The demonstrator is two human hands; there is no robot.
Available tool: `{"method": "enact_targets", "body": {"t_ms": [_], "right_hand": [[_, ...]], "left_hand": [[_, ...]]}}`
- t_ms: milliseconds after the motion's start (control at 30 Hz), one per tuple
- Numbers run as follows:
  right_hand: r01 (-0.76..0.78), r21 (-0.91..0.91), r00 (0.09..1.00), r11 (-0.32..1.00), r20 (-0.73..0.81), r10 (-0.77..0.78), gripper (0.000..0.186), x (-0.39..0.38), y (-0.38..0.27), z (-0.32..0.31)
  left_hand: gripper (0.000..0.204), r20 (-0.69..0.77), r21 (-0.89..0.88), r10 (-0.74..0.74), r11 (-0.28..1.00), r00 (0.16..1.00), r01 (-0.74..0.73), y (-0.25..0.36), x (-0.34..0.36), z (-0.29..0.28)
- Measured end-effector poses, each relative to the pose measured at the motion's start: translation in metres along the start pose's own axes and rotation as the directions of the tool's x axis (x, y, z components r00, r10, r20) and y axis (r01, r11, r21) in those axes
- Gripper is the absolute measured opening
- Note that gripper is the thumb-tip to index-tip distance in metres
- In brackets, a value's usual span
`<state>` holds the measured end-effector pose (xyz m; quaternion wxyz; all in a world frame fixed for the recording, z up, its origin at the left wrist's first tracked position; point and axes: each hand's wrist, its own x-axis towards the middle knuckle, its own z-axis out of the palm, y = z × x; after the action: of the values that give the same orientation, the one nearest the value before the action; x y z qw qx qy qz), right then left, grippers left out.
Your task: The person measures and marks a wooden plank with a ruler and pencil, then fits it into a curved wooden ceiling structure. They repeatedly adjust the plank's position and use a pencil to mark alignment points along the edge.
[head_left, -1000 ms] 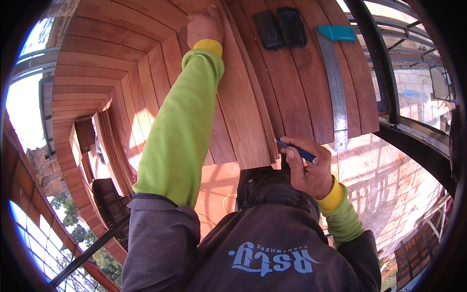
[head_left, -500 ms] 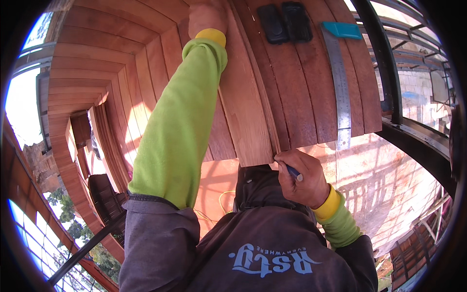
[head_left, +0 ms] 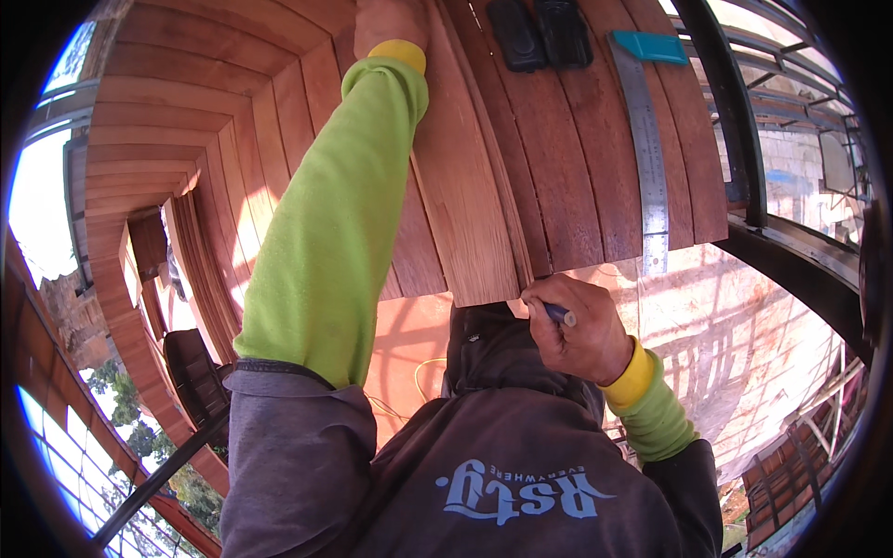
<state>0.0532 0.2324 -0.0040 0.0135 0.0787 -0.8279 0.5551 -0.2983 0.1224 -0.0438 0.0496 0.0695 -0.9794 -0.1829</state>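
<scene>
Right hand (head_left: 584, 327) closed round blue pencil (head_left: 559, 313), tip hidden: best kept snug to plank (head_left: 468, 219). Left hand (head_left: 393, 25) far up, grip cannot tell: press steadily.

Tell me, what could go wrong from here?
The top plank might shift while the right hand holds the blue pen-like tool by its near corner, spoiling any mark. The teal-handled square could get knocked down, since its blade overhangs the near edge of the boards.

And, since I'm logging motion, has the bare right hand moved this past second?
Yes: the right hand shifted slightly left, away from the turquoise-handled, straight steel ruler.
</scene>
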Motion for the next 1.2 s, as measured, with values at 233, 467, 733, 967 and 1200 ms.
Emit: {"method": "enact_targets", "body": {"t_ms": [233, 467, 733, 967, 1200], "right_hand": [[0.029, 0.143, 0.981, 0.989, -0.196, 0.0, 0.019, -0.011, 0.0, 0.004], [0.025, 0.075, 0.986, 0.997, -0.166, -0.012, 0.014, -0.001, 0.0, 0.006], [0.134, -0.039, 0.96, 0.99, -0.242, -0.139, 0.014, 0.103, 0.035, -0.003], [0.119, -0.028, 0.978, 0.993, -0.171, -0.122, 0.016, 0.016, 0.004, 0.005], [0.158, -0.064, 0.96, 0.985, -0.222, -0.169, 0.014, 0.085, 0.029, -0.002]], "left_hand": [[0.07, -0.017, -0.006, -0.009, 1.0, 1.0, 0.009, 0.001, -0.004, -0.002], [0.076, -0.001, -0.029, -0.048, 0.998, 0.999, 0.048, 0.0, 0.003, 0.001], [0.075, -0.029, -0.032, 0.002, 0.999, 1.0, -0.003, -0.004, 0.008, 0.009], [0.069, -0.026, 0.016, 0.002, 1.0, 1.0, -0.001, 0.001, -0.002, -0.003], [0.079, 0.057, -0.11, -0.035, 0.993, 0.998, 0.041, 0.01, -0.01, -0.011]]}}
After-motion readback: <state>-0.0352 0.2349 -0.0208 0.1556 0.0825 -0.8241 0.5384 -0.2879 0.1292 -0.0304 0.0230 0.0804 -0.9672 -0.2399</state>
